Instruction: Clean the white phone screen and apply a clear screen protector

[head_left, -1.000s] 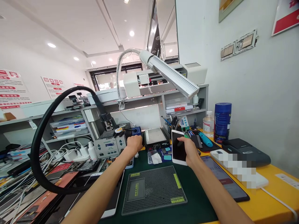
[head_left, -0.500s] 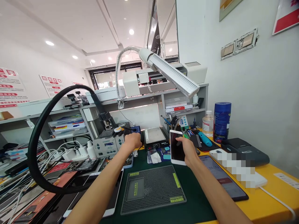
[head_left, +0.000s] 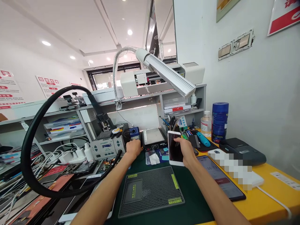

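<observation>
The right hand [head_left: 188,152] is holding a white-framed phone [head_left: 173,152], its grip clamping the right edge while the thumb is lying over the dark screen; it is standing tilted beyond the perforated pad [head_left: 156,193] on the green mat [head_left: 195,200]. The left hand [head_left: 133,148] is reaching just beside the flat-topped device [head_left: 153,136], fingers curling; whether that grip is clasping anything I cannot tell. A larger phone [head_left: 217,173] is lying near the right forearm
</observation>
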Motion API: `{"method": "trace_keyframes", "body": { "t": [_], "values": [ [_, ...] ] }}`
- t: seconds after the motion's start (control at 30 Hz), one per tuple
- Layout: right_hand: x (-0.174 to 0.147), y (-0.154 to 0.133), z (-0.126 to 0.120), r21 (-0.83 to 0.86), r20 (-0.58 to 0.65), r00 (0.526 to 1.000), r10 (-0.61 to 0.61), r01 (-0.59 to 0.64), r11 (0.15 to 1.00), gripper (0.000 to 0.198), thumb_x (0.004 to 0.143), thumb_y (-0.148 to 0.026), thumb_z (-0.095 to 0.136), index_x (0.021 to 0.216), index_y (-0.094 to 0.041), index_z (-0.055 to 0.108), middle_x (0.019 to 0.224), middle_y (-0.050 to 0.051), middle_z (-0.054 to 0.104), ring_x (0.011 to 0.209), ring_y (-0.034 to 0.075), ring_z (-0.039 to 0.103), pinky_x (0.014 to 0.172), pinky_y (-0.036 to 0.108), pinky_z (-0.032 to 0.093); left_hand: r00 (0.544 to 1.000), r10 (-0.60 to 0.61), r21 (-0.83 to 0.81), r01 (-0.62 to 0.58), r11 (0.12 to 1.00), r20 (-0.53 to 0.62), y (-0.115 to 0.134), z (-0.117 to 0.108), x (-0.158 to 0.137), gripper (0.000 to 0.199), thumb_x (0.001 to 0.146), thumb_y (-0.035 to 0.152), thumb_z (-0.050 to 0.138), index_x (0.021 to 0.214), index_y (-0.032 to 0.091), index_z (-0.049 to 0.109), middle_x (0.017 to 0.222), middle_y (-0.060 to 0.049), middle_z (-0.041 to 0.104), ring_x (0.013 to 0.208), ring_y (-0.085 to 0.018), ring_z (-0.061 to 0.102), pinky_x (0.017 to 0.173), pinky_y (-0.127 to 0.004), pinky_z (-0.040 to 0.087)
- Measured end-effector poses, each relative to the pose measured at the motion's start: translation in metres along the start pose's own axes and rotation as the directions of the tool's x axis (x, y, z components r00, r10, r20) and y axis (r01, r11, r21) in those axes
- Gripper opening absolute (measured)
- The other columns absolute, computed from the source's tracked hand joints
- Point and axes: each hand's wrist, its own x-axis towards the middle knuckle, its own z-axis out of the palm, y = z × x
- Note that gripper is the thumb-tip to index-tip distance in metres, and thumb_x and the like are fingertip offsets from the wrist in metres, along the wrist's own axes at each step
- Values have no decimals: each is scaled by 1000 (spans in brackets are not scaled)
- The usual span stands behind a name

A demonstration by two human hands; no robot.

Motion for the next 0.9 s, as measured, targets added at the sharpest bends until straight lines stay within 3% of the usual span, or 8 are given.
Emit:
{"method": "trace_keyframes", "body": {
  "t": [0.2,0.33,0.4,0.5,0.63,0.7,0.8,0.9],
  "values": [
    [-3,-1,0,-48,11,1000,-28,29,998,21,71,-40,63,80,-22,58,86,6,68,82,26,61,63,34,47,989,146,-62,-147,987,-28,-5,-6,-7,34,94,35,60,123,17,57,125,-9,59,106,-23,62,89,-45,53],
    [-5,-5,0,-110,20,999,-44,46,993,20,72,-40,61,78,-22,56,90,6,68,84,25,59,63,33,45,954,292,-173,-299,939,-64,-12,-20,-29,35,96,29,56,129,18,54,133,-10,57,113,-24,60,96,-45,50],
    [-8,-7,1,-152,54,998,-42,49,987,20,73,-40,61,81,-22,57,93,7,68,87,25,59,64,32,44,933,355,-234,-360,903,-66,-19,-27,-46,33,97,19,46,127,19,56,129,-8,62,118,-20,59,98,-31,47],
    [-14,-8,4,-228,165,986,-24,61,972,20,72,-38,64,82,-22,61,93,6,68,89,25,59,67,32,43,909,414,-311,-407,859,-45,-34,-34,-77,37,97,19,35,126,21,58,116,-4,70,109,-17,65,91,-24,49],
    [-25,-4,14,-334,343,939,18,104,937,16,68,-33,69,77,-21,64,84,4,68,83,22,60,65,29,40,884,466,-351,-424,835,40,-58,-30,-116,37,87,33,53,122,24,64,122,-3,69,112,-23,64,91,-27,51],
    [-30,0,20,-379,421,906,46,130,916,15,66,-31,71,74,-20,65,77,2,67,79,21,60,63,28,39,871,480,-361,-416,835,107,-68,-24,-130,54,80,38,61,132,23,57,133,-6,62,120,-27,59,98,-32,48],
    [-37,3,26,-424,520,849,91,164,891,14,65,-28,72,75,-19,68,73,2,67,72,21,61,62,27,39,849,511,-376,-433,819,136,-76,-13,-143,60,77,33,62,135,23,54,137,-8,59,124,-27,55,104,-35,44],
    [-45,3,30,-442,622,772,131,208,872,20,66,-28,71,84,-19,71,77,3,70,70,21,63,61,27,42,863,500,-418,-430,800,69,-80,-2,-144,54,79,21,54,133,25,56,132,-5,63,122,-24,57,104,-34,44]
  ]
}}
